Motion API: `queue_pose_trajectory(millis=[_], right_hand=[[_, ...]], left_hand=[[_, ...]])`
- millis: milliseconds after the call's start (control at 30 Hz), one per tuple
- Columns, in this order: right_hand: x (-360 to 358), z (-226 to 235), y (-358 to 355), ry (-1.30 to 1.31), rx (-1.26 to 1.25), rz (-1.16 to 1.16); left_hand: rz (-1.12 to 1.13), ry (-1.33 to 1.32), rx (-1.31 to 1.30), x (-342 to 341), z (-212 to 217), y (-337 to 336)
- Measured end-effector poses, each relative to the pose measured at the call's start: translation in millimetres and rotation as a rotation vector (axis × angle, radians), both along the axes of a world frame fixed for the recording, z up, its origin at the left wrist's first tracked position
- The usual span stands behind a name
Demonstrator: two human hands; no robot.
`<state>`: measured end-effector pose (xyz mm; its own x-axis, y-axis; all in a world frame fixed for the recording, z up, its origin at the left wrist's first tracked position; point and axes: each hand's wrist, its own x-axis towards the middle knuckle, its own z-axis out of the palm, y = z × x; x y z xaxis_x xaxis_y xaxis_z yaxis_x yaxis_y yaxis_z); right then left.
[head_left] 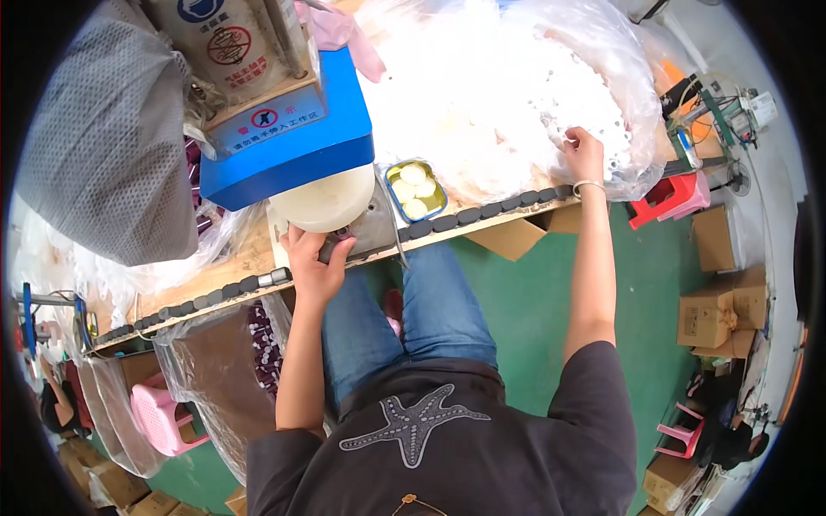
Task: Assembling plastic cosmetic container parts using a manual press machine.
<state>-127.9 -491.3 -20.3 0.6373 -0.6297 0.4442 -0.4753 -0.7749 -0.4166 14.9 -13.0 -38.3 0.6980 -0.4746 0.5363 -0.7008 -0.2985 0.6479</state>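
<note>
From my remote head view, the left hand (311, 265) curls its fingers beneath the smooth, cream, rounded guard (325, 202) of a blue box-shaped housing (337, 107), thumb beside a small dark piece (342, 233); the right hand (586, 156) bends its fingers over small white pieces (555, 103) heaped on crinkled clear plastic (635, 73) upon the wooden desk (237, 262). I cannot tell whether either grips anything.
</note>
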Motion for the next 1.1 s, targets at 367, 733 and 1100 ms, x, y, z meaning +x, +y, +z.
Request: queue_pose_trajectory(millis=[367, 733, 1100], right_hand=[[11, 2, 1, 0.069, -0.218, -0.043], [12, -21, 44, -0.089, 0.015, 0.188], [27, 20, 98, -0.43, 0.04, 0.192]], left_hand=[[0.001, 0.022, -0.053, -1, -3, -1], [-0.013, -0.031, -0.076, -3, 5, -6], [-0.001, -0.023, -0.068, -1, 1, 0]])
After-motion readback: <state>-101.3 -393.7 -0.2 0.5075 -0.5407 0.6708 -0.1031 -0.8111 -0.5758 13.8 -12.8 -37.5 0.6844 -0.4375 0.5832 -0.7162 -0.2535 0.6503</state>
